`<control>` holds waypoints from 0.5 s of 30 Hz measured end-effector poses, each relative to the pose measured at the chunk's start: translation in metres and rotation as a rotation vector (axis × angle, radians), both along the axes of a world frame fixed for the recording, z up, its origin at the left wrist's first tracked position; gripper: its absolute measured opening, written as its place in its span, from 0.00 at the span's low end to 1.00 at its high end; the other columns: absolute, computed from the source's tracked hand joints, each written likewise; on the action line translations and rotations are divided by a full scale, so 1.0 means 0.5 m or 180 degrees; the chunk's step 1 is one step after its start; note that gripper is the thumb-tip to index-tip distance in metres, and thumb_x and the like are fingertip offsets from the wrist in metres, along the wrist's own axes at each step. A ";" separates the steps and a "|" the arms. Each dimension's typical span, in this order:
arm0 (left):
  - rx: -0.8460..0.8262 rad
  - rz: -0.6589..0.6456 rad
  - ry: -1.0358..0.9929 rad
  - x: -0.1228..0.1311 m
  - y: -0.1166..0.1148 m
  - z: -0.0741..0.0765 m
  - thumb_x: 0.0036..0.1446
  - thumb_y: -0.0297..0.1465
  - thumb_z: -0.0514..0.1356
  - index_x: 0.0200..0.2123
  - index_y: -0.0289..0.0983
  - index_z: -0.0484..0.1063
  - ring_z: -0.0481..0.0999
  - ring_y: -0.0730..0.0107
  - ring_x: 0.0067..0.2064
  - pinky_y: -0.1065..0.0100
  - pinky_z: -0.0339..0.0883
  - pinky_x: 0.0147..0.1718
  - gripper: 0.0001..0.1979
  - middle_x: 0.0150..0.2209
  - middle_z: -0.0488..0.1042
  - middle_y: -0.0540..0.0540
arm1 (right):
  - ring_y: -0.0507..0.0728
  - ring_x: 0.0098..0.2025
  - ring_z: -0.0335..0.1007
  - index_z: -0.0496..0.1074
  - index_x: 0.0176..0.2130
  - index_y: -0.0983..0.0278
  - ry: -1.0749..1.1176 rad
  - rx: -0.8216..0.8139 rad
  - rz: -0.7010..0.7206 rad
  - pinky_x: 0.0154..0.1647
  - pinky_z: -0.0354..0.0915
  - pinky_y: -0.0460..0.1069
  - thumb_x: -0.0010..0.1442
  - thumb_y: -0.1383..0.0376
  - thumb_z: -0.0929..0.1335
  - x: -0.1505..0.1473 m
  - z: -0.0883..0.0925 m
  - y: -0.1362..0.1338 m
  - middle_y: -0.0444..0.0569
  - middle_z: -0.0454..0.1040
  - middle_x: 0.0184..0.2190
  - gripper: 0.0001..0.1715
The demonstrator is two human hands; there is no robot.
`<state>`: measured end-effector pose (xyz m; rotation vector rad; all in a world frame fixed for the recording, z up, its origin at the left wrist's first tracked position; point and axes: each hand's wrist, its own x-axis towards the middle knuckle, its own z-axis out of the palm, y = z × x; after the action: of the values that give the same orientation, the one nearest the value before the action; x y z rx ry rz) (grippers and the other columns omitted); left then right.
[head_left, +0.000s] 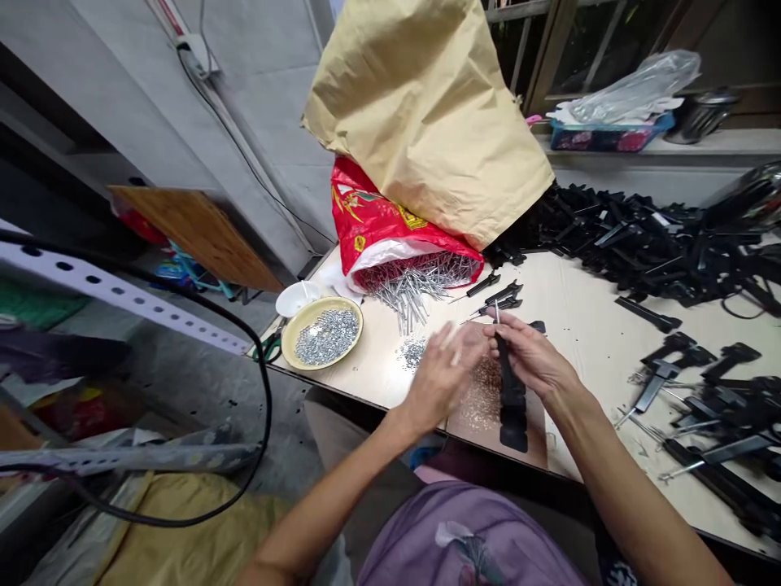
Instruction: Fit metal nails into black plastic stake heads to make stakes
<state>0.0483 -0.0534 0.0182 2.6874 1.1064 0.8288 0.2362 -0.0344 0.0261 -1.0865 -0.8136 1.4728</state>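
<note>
My right hand (pixel 537 358) grips a long black plastic piece (pixel 512 399) near its upper end. A thin metal pin (pixel 496 309) sticks up from that end, beside my thumb and fingers. My left hand (pixel 442 370) is just left of it, its fingers smeared by motion; whether they hold anything is unclear. Below both hands lies a brown board (pixel 535 435), scuffed in the middle. Left of my left hand is a little heap of small shiny metal bits (pixel 412 353). Several black pieces with metal pins (pixel 503 295) lie beyond my right hand.
A yellow bowl (pixel 288 350) of small metal parts sits at the table's left corner, near green-handled scissors (pixel 268 348). Metal pins (pixel 406 301) spill from a red bag (pixel 359 220) under brown paper (pixel 421 106). Black parts (pixel 616 228) heap up at right. A black cable (pixel 267 407) loops at left.
</note>
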 end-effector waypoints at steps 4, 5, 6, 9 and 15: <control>-0.0345 0.1591 -0.0246 -0.126 0.031 -0.071 0.60 0.29 0.53 0.48 0.35 0.71 0.68 0.58 0.43 0.58 0.66 0.42 0.15 0.39 0.70 0.39 | 0.47 0.23 0.63 0.67 0.48 0.62 -0.0407 0.0088 -0.0119 0.21 0.61 0.42 0.51 0.58 0.71 -0.007 0.003 -0.009 0.44 0.74 0.29 0.25; -0.0428 0.1684 -0.0187 -0.147 0.039 -0.086 0.60 0.30 0.53 0.45 0.35 0.73 0.69 0.60 0.41 0.59 0.65 0.41 0.13 0.36 0.70 0.40 | 0.47 0.23 0.62 0.68 0.47 0.63 -0.0602 0.0181 -0.0134 0.20 0.59 0.42 0.53 0.57 0.70 -0.012 0.001 -0.014 0.44 0.73 0.29 0.24; -0.0517 0.1714 -0.0133 -0.161 0.045 -0.099 0.60 0.30 0.54 0.43 0.35 0.75 0.68 0.61 0.39 0.61 0.65 0.39 0.12 0.34 0.69 0.41 | 0.46 0.22 0.61 0.68 0.46 0.63 -0.0795 0.0268 -0.0130 0.20 0.58 0.42 0.54 0.56 0.70 -0.018 -0.003 -0.020 0.44 0.73 0.28 0.22; -0.0652 0.1683 -0.0037 -0.177 0.057 -0.120 0.59 0.30 0.54 0.38 0.35 0.76 0.68 0.62 0.37 0.63 0.63 0.37 0.11 0.31 0.69 0.43 | 0.47 0.22 0.60 0.67 0.44 0.65 -0.1265 0.0443 -0.0088 0.21 0.57 0.43 0.56 0.54 0.67 -0.035 -0.012 -0.037 0.46 0.74 0.28 0.21; -0.0668 0.1592 -0.0246 -0.178 0.063 -0.116 0.58 0.27 0.55 0.32 0.36 0.76 0.69 0.62 0.39 0.63 0.63 0.38 0.09 0.31 0.70 0.43 | 0.53 0.30 0.68 0.70 0.42 0.64 -0.2315 0.0796 -0.0016 0.31 0.64 0.48 0.60 0.55 0.64 -0.044 -0.023 -0.059 0.49 0.75 0.32 0.16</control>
<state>-0.0407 -0.0221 -0.0398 2.2157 1.7696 0.8127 0.2141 -0.0640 0.0147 -1.4394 -1.4505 0.9181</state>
